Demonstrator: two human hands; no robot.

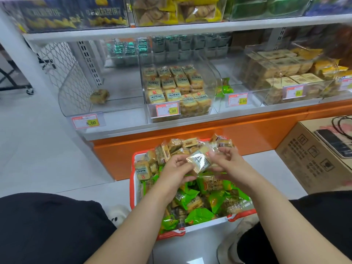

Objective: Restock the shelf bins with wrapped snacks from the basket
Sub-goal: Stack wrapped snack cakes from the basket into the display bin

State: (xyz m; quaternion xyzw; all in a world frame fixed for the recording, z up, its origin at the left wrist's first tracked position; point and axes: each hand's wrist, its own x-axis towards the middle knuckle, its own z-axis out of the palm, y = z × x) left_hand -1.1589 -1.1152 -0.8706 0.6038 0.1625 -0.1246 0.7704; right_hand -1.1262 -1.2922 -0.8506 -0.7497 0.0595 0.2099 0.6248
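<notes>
A white basket with a red rim [133, 180] sits on the floor below the shelf, heaped with tan and green wrapped snacks [190, 202]. Above its far end my left hand [174, 168] and my right hand [227, 160] both hold a tan wrapped snack [199, 161] between their fingers, and more tan packets bunch behind the right hand. On the lowest shelf the left clear bin [80, 103] holds a single tan snack [99, 96]. The middle bin [211, 79] is packed with tan snacks. The third bin [247, 86] holds a few green packets [224, 89].
A further bin [276, 86] on the right holds tan packets. Price tags hang on the bin fronts. A cardboard box [312, 157] with a phone on top stands at the right. An orange base panel [190, 138] runs under the shelf. My knees flank the basket.
</notes>
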